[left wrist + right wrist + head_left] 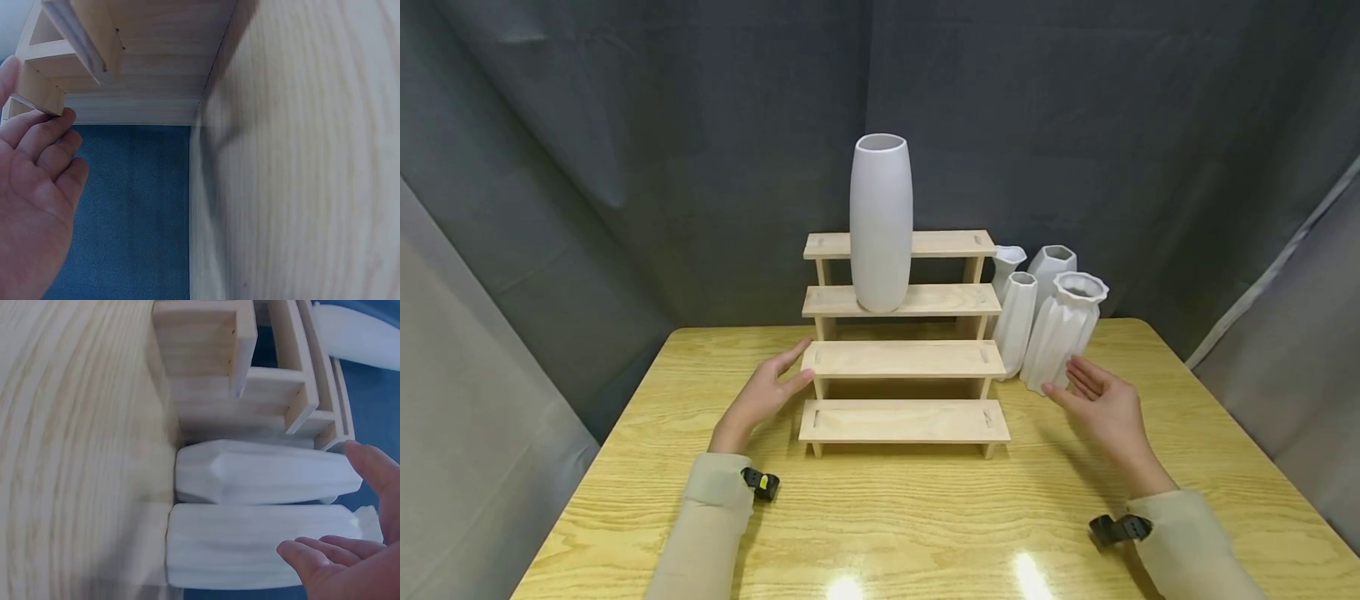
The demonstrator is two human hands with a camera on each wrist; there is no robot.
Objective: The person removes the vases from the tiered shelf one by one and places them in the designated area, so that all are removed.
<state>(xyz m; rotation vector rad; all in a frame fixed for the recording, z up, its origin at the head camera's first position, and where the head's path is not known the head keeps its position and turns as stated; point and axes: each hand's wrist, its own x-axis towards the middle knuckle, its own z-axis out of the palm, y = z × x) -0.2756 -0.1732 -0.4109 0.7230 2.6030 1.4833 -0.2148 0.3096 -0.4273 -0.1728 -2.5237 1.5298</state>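
Note:
My left hand [763,387] is at the left end of a pale wooden stepped display stand [902,358], its fingers loosely extended. In the left wrist view the fingertips [65,115] touch or almost touch the stand's wooden edge. My right hand [1101,404] is beside a white pleated vase [1060,333] with a scalloped rim, thumb and fingers spread apart and holding nothing. In the right wrist view those fingers overlap the pleated vase [250,544]; whether they touch it I cannot tell. A tall smooth white vase [882,225] stands upright on the stand's second-highest step.
Right of the stand are a slim faceted white vase [1017,325], a white vase with a hexagonal mouth [1054,265] and one with a flared rim [1009,260]. They stand close together on the wood-grain table [895,517]. A dark curtain [700,167] hangs behind.

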